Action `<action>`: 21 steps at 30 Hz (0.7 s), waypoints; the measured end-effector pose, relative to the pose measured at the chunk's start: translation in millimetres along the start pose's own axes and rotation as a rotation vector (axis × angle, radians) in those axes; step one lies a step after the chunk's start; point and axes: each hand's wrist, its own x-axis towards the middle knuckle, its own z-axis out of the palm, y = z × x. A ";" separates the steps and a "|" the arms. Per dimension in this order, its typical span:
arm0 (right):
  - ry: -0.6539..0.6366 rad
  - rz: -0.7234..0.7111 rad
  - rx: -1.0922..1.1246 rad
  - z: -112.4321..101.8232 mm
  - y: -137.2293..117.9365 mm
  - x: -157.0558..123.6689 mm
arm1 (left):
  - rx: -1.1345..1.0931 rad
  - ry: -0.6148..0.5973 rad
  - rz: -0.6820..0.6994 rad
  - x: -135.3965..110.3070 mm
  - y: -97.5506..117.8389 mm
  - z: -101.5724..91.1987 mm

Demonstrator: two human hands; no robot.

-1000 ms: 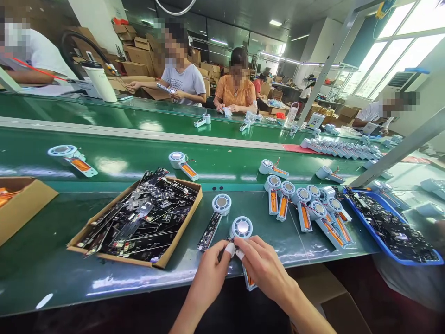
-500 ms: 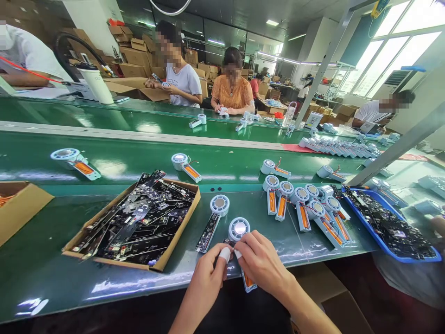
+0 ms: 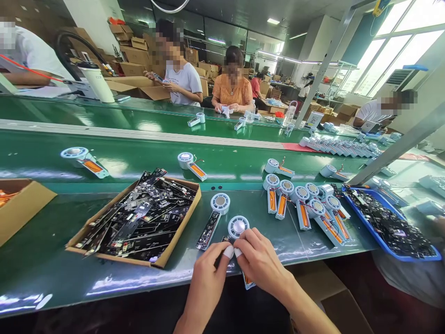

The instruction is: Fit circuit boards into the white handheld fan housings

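My left hand (image 3: 208, 273) and my right hand (image 3: 262, 264) meet at the bench's near edge, with white covers on both thumbs. The left fingers are closed on a dark circuit board (image 3: 225, 239), whose end peeks out above them. My right fingers pinch something too small to make out, close against the left fingertips. Just beyond them is a pale blue handheld fan (image 3: 238, 226) with a round head; its handle, with an orange battery, shows partly below my right hand. Left of it lies another fan (image 3: 220, 203) with a black circuit board (image 3: 208, 230) along its handle.
A cardboard tray (image 3: 176, 236) of circuit boards stands to the left, a blue tray (image 3: 389, 253) of boards to the right. Several fans (image 3: 302, 197) cluster between. More fans (image 3: 186, 160) lie on the green belt (image 3: 149, 153). Co-workers (image 3: 231, 90) sit opposite.
My hands stay together and shift only slightly, the fingertips closing nearer each other. Fans on the left of the belt have moved a little to the right.
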 end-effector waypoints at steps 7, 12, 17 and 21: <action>-0.044 -0.065 -0.087 -2.2 4.3 -0.7 | -0.070 -0.110 -0.211 6.4 7.8 2.2; 0.006 -0.033 -0.063 -0.8 5.1 -1.7 | 0.064 -0.073 -0.075 5.4 5.2 -3.4; 0.017 -0.046 -0.105 -2.1 2.6 -1.0 | 0.192 0.045 0.022 -3.7 -6.8 -1.8; 0.045 -0.036 -0.132 -0.9 -0.3 2.1 | 0.323 0.113 0.131 -9.9 -14.5 3.1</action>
